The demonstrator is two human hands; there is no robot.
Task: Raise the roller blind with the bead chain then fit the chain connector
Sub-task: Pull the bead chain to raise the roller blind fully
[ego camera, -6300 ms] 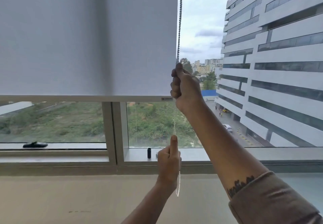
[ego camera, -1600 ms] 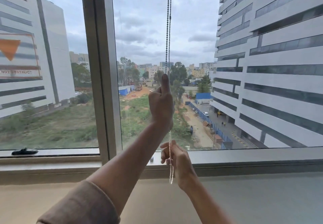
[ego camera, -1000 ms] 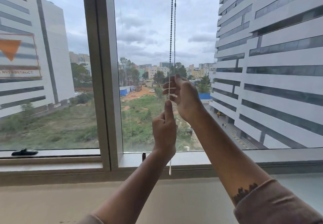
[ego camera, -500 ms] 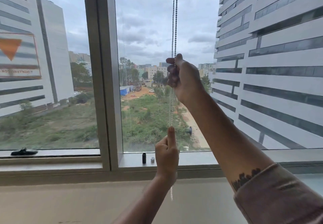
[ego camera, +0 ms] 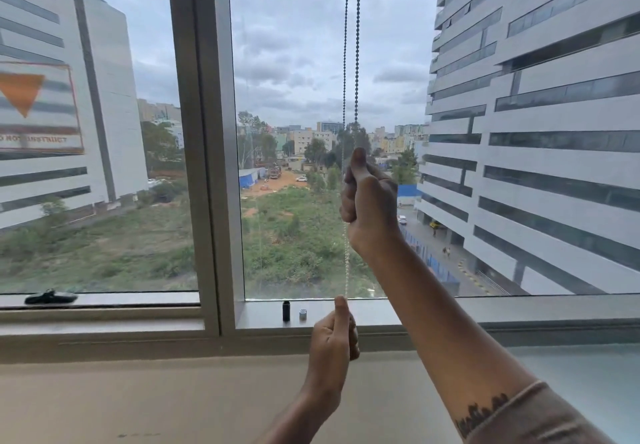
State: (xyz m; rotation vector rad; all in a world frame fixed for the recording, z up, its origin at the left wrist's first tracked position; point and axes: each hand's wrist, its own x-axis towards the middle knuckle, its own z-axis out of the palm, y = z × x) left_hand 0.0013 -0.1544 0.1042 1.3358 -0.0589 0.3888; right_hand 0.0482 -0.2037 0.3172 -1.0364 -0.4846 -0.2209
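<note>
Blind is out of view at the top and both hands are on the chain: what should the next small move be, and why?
Probably let go with the left hand and reach for the small black cylinder or the silver piece on the sill, likely the connector parts. No blind fabric shows in the window, so raising looks finished, and the right hand already steadies the bead chain.

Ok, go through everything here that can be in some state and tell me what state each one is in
Roller blind: raised out of view, glass uncovered.
Bead chain: two strands hanging side by side from above, taut between the hands.
Right hand: fist shut on the chain, higher up.
Left hand: shut on the chain, low by the sill, thumb up.
Black cylinder: upright on the sill, untouched.
Silver cap: beside it on the sill, untouched.
Window handle: lying flat.
</note>
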